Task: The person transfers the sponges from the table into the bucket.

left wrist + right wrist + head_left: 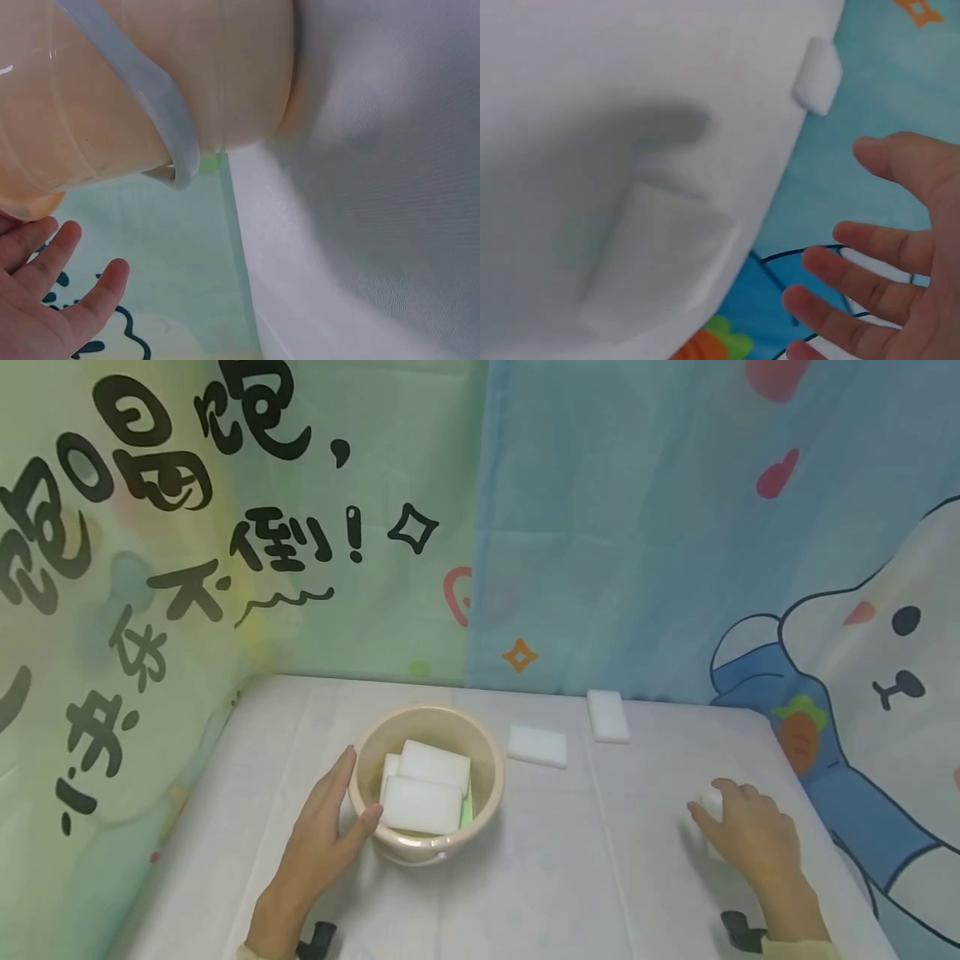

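My left hand [324,828] rests against the left side of a cream bucket [491,810], thumb at the rim and fingers extended along the outside. Its loosely spread fingers also show by the bucket's rim in the left wrist view. Inside the bucket lie several white sponge blocks [422,804], with a bit of green [467,810] beside them. My right hand [757,835] hovers over another white sponge [660,259], mostly hidden beneath it in the head view. In the right wrist view its fingers are apart and hold nothing.
Two more white sponges lie on the white-covered table [555,877]: one right of the bucket [537,746], another at the back edge [607,717]. The bucket's grey handle [161,97] hangs down its side. Printed cloth [600,527] stands behind and beside the table.
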The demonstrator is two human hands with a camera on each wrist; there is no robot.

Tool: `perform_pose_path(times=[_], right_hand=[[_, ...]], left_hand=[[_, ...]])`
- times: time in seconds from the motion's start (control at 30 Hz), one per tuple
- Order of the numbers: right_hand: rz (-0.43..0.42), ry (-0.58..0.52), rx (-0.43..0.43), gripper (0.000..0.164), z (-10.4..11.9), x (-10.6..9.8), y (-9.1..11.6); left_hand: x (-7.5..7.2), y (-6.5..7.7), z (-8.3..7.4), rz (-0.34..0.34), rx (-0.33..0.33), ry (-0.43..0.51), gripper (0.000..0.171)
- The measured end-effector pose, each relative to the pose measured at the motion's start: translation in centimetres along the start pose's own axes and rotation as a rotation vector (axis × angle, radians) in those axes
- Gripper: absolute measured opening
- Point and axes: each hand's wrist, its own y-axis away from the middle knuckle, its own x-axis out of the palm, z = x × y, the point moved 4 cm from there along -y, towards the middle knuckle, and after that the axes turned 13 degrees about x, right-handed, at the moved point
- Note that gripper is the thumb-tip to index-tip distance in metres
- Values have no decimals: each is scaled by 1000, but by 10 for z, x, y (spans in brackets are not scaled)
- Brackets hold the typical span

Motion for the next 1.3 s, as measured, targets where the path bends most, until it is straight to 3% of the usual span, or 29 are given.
perform_pose_path(times=[0.23, 0.63, 0.93, 1.3], right_hand=[[177, 48, 159, 78, -23, 18, -6], [302, 45, 327, 90, -40, 35, -9], [299, 40, 339, 86, -43, 40, -14], [245, 47, 321, 84, -32, 31, -14]], left_hand=[[0, 0, -1, 3, -4, -1, 78], [0, 0, 0, -8, 10, -3, 79], [0, 1, -1, -10, 6, -5, 79], [0, 1, 0, -3, 15, 4, 78]])
